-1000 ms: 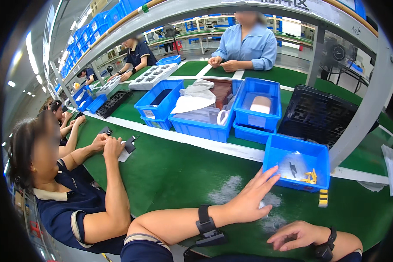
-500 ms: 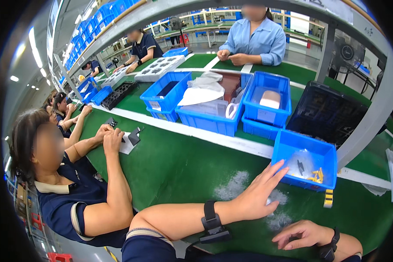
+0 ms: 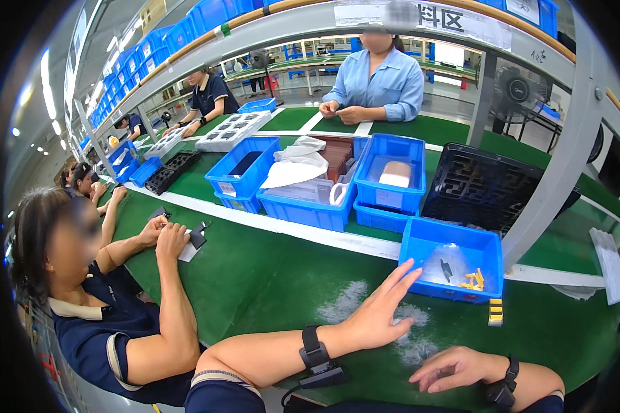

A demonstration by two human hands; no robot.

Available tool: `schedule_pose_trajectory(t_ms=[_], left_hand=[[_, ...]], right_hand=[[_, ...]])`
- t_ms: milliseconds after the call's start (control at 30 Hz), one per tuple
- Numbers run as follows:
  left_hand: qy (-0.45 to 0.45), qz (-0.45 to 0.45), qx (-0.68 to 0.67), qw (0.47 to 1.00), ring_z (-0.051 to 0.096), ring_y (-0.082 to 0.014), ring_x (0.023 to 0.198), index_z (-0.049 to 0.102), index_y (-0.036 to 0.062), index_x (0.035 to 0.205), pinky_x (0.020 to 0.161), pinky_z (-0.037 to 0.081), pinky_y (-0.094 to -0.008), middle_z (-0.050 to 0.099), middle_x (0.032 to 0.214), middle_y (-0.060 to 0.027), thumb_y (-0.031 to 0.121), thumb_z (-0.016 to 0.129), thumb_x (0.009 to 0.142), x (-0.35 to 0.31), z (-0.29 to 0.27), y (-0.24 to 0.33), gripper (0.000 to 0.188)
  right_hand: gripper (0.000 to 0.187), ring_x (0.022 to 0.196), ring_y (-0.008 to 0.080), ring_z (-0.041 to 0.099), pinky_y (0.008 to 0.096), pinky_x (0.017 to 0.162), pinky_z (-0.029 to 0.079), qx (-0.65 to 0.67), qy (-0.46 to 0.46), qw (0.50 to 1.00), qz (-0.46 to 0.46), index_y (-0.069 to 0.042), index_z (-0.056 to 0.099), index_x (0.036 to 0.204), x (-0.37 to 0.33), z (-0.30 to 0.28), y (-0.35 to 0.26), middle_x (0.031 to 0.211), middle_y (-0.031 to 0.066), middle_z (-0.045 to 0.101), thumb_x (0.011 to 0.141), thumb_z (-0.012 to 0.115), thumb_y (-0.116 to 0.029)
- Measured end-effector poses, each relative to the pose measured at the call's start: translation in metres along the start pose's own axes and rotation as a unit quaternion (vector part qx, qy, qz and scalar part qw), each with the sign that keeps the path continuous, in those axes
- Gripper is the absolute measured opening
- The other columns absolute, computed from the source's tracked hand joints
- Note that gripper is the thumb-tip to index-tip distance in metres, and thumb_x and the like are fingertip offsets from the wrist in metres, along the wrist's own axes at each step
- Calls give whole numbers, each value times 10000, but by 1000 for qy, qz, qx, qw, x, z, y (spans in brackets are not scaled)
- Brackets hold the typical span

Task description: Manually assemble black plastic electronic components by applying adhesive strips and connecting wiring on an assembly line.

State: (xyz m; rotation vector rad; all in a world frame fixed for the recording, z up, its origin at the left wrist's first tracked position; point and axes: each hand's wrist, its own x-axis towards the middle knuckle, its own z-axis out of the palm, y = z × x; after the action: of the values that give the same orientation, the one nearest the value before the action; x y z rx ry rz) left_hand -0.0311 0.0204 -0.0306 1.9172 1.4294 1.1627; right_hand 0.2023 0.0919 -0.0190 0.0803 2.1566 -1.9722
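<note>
My left hand [image 3: 379,313] hovers over the green tabletop with its fingers spread, pointing at the near left corner of a blue bin [image 3: 455,294]. Nothing shows in its grasp. Lower and to the right, my right hand [image 3: 459,367] is held low near the table, fingers loosely bent and apart, with no object visible in it. Inside the bin lie a clear plastic bag [image 3: 437,265] with dark parts and several small yellow pieces [image 3: 474,280]. Pale powdery patches [image 3: 344,303] mark the green surface around my left hand.
A yellow-and-black block [image 3: 495,313] sits by the bin's near right corner. Beyond stand more blue bins [image 3: 310,213], a black tray [image 3: 479,186] and a grey metal post [image 3: 558,179]. At my left a co-worker [image 3: 96,296] handles small dark parts; another person [image 3: 375,82] stands opposite.
The whole view has shifted, so most of the scene sits farther left. A small pale thing that showed beneath my left palm is no longer visible. Both hands keep much the same pose.
</note>
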Motion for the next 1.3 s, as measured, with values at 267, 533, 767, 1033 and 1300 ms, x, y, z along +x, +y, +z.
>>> schedule_pose_trajectory(t_ms=[267, 533, 767, 1033, 1300], left_hand=[[-17, -2, 14, 1000, 189, -373, 1369, 232, 101, 1424, 1074, 285, -425, 103, 1498, -173, 61, 618, 750, 2, 1, 1, 777], [-12, 18, 16, 1000, 183, -394, 1366, 240, 105, 1421, 1064, 305, -432, 83, 1496, -193, 36, 609, 746, 0, 1, -3, 772], [-4, 37, 24, 999, 186, -407, 1362, 239, 102, 1421, 1073, 289, -444, 80, 1493, -204, 11, 608, 738, 0, 3, -4, 782], [20, 33, 35, 999, 214, -408, 1351, 253, 92, 1414, 1067, 292, -446, 116, 1486, -210, 19, 618, 735, -1, 4, -6, 775], [21, 36, 50, 998, 242, -406, 1337, 256, 87, 1412, 1059, 303, -442, 135, 1483, -209, 31, 620, 739, -1, 3, -5, 767]], right_hand=[[296, 814, 129, 604, 251, 719, 473, 0, 1, 1000, -29, -86, 616, 1171, 0, -1, -2, 922, 39, 660, 882, 622, -148], [266, 785, 153, 613, 266, 698, 475, -7, 2, 999, -33, -72, 637, 1135, 2, -2, -3, 892, 52, 666, 875, 623, -120], [258, 793, 166, 617, 270, 702, 477, -13, 11, 998, -55, -53, 642, 1118, 2, -2, -2, 892, 65, 667, 864, 630, -96], [250, 808, 178, 626, 275, 714, 482, -25, 5, 998, -55, -41, 644, 1110, 3, -3, -4, 895, 74, 665, 862, 627, -74], [248, 802, 174, 628, 271, 710, 483, -20, 2, 997, -72, -38, 648, 1099, 4, -4, -1, 891, 78, 665, 853, 631, -53]])
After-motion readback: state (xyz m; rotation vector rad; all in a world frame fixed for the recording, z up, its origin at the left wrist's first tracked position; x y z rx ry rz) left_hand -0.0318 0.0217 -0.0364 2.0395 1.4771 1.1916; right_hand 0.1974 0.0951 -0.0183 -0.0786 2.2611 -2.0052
